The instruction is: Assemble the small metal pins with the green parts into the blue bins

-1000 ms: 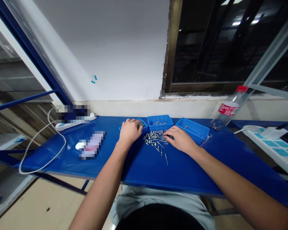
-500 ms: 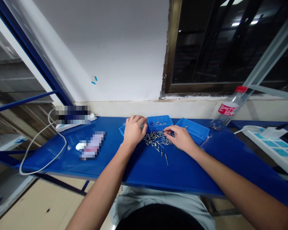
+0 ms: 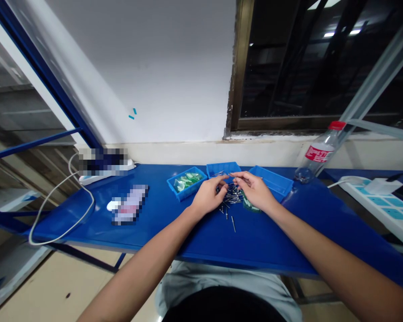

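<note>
My left hand point(image 3: 208, 195) and my right hand point(image 3: 255, 189) meet fingertip to fingertip above a pile of metal blind rivets point(image 3: 234, 197). The fingers of my right hand are closed in a pinch on what looks like a thin rivet. My left thumb and forefinger are closed too; what they hold is too small to make out. Below my right palm some green and whitish pieces point(image 3: 251, 206) show, partly hidden. Just behind my hands stands a blue bin point(image 3: 234, 165) with a few rivets in it. Two rivets point(image 3: 233, 223) lie apart, nearer the table's front.
At the left a blue bin point(image 3: 184, 194) holds green pieces in clear plastic. Another blue bin point(image 3: 278, 182) stands at the right, beside a red-capped bottle point(image 3: 317, 154). A power strip point(image 3: 383, 201) lies far right; a white cable point(image 3: 91, 197) loops at the left of the blue table point(image 3: 147, 237).
My left hand has come away from the left bin, moving right to meet my right hand. My right hand has risen slightly from the pile. The left bin and the green pieces now show.
</note>
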Motion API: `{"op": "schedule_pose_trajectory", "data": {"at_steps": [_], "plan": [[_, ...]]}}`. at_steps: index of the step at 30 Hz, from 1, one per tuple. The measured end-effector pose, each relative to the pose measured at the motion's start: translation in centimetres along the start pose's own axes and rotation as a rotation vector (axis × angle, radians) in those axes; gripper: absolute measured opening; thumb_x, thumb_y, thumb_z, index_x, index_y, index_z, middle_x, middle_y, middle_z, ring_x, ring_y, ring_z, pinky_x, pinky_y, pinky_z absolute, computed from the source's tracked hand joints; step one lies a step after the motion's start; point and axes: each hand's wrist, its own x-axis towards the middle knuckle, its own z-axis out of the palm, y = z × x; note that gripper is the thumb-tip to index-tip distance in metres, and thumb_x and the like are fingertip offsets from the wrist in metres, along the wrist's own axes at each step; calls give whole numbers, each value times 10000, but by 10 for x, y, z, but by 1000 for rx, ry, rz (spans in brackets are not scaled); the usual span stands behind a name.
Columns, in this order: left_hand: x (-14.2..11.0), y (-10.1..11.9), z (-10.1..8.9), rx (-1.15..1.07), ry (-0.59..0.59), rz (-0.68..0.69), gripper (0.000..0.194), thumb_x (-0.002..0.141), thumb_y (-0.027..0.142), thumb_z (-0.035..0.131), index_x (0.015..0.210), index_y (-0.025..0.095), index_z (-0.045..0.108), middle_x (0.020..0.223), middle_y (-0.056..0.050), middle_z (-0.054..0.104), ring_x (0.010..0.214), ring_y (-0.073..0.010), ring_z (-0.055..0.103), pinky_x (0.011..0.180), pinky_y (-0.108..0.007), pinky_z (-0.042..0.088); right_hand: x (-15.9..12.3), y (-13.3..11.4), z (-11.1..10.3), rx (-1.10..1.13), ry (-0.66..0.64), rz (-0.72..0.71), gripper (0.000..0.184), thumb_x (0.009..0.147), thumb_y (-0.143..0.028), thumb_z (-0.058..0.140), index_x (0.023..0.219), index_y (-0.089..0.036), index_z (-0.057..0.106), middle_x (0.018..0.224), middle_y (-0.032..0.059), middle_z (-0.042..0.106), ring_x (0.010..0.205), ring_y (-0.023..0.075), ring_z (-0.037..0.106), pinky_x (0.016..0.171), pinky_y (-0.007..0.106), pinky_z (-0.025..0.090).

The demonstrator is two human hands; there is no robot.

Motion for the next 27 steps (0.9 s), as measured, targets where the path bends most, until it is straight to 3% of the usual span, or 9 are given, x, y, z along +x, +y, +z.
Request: {"op": "schedule_pose_trajectory", "data": {"at_steps": [5, 9, 14, 18, 23, 27], "plan": [[0, -1, 0, -40, -6, -10, 378, 1005, 262, 542, 1352, 179, 667, 1038, -69, 799, 847, -205, 732, 835, -345, 574, -1, 0, 4, 115, 6, 46, 283, 883, -438, 758, 1042, -217, 682, 984, 73, 766, 936, 230, 748, 950, 438, 605], [-1, -6, 4, -165, 2, -76, 407, 1011, 334, 568, 1384, 199, 660, 1037, -77, 816, 832, -224, 764, 825, -363, 598, -2, -6, 5, 99, 31, 20, 273, 877, -446, 763, 977, -213, 662, 949, 74, 751, 892, 223, 741, 867, 404, 627], [1, -14, 11, -435, -20, -139, 415, 1013, 417, 593, 1340, 182, 693, 1075, -101, 812, 937, -239, 782, 860, -363, 617, -4, -8, 4, -31, 33, -44, 228, 901, -440, 722, 978, -225, 711, 1037, 78, 742, 901, 217, 725, 796, 363, 628], [2, -15, 12, -497, 41, -185, 339, 952, 384, 694, 1194, 153, 748, 1048, -106, 816, 933, -239, 781, 866, -353, 621, -5, -11, 1, -280, 67, -142, 171, 919, -389, 706, 923, -229, 766, 975, 67, 743, 802, 204, 701, 721, 345, 593], [3, -13, 6, -288, 117, -154, 207, 948, 342, 701, 1050, 184, 788, 1036, -79, 819, 935, -242, 778, 874, -360, 610, -6, -15, 0, -430, -3, -237, 183, 963, -336, 658, 985, -233, 808, 1002, 76, 780, 836, 227, 717, 781, 376, 578], [4, -9, 3, -268, 137, -131, 293, 960, 336, 690, 1211, 191, 730, 1048, -79, 815, 932, -233, 776, 832, -345, 614, -8, -18, 2, -395, -29, -186, 333, 966, -310, 627, 1272, -230, 731, 929, 50, 778, 750, 206, 706, 756, 367, 585]]}}
